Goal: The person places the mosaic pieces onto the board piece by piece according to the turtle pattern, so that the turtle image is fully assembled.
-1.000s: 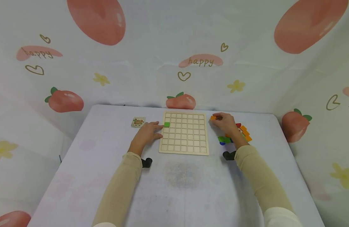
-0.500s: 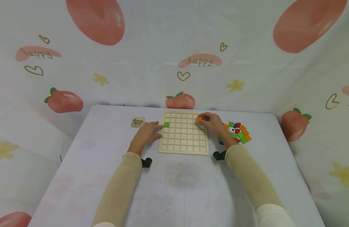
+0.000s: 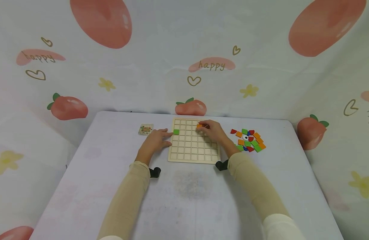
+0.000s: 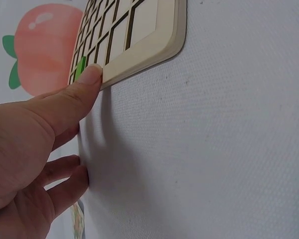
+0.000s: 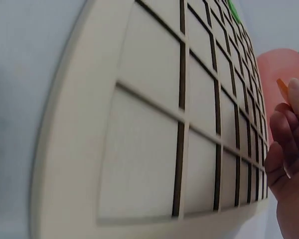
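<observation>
A pale wooden grid board lies on the table, with a green square tile in a cell of its left column. My right hand pinches an orange tile over the board's upper right part; in the right wrist view the orange tile shows edge-on between thumb and finger, above the grid. At the board's left edge rests my left hand, fingers spread. The left wrist view shows the left thumb touching the board's rim, with nothing held.
Several loose tiles in orange, green, red and blue lie right of the board, among them an eye-patterned piece. A small picture card lies left of the board. A patterned cloth backdrop hangs behind the table.
My right hand has carried the orange tile leftward from beside the board to over its upper right cells, uncovering the loose tiles. The left hand stays at the board's left edge.
</observation>
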Available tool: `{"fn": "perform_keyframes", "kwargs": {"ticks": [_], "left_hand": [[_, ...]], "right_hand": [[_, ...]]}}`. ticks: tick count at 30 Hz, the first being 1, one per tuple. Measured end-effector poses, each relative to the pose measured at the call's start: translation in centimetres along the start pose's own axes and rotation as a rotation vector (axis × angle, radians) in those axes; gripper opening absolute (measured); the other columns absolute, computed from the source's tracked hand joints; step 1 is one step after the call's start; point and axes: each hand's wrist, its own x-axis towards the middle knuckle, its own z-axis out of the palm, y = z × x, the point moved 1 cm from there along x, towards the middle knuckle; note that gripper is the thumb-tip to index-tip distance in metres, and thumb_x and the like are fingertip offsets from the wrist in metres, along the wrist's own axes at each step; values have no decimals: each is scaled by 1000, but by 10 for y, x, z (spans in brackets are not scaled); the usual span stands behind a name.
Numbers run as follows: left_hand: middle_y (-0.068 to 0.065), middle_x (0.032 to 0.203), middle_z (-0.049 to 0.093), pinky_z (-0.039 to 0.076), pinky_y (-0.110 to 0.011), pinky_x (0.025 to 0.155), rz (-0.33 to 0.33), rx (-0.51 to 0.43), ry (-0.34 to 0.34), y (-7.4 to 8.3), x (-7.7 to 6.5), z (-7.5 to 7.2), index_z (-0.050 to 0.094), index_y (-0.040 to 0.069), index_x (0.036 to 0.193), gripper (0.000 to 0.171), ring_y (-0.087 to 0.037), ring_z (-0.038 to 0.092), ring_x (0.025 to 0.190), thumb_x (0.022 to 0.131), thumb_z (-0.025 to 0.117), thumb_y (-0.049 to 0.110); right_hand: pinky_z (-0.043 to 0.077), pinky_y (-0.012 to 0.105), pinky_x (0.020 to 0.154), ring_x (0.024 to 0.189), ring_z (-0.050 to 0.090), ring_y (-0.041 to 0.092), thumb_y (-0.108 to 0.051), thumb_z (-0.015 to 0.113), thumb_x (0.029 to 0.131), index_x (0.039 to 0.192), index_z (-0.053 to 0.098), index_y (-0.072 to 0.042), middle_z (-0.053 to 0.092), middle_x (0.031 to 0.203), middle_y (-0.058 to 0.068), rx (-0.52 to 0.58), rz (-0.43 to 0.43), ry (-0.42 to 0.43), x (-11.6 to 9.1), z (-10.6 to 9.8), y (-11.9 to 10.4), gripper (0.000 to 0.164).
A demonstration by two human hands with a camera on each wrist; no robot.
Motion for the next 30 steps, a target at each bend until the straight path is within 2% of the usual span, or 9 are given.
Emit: {"fn": "perform_keyframes", "kwargs": {"ticks": [6,13,19,24,30], "left_hand": [[-5,165,39,25,-55,128,9,-6,0,2,-2,-1,52,24,150,63,-45,27,155,92,74,34],[-6,164,41,27,-55,127,18,5,10,3,-4,-3,53,24,149,63,-45,30,153,92,75,34],[-5,164,41,28,-55,127,20,17,9,2,-3,-2,53,24,149,62,-43,32,153,92,74,35],[-6,164,41,30,-55,126,33,25,8,1,-2,-2,53,23,150,61,-43,34,152,93,73,35],[-7,163,42,31,-55,125,46,33,15,-1,-2,-2,53,23,149,61,-44,36,150,93,73,35]], "right_hand": [[56,40,94,106,65,27,-23,70,98,131,68,-5,68,122,13,1,-63,-37,9,14,-8,38],[55,39,95,103,64,26,-25,73,96,127,71,-8,65,115,11,-111,-107,-40,16,29,-17,36],[53,38,89,99,59,25,-26,74,95,124,74,-8,65,107,11,-142,-147,-35,20,40,-25,34],[48,37,87,96,54,23,-33,74,94,122,75,-14,64,103,8,-205,-135,-35,22,49,-29,34],[43,42,97,102,53,24,-39,73,94,122,77,-22,64,108,6,-269,-109,-34,23,55,-29,33]]}}
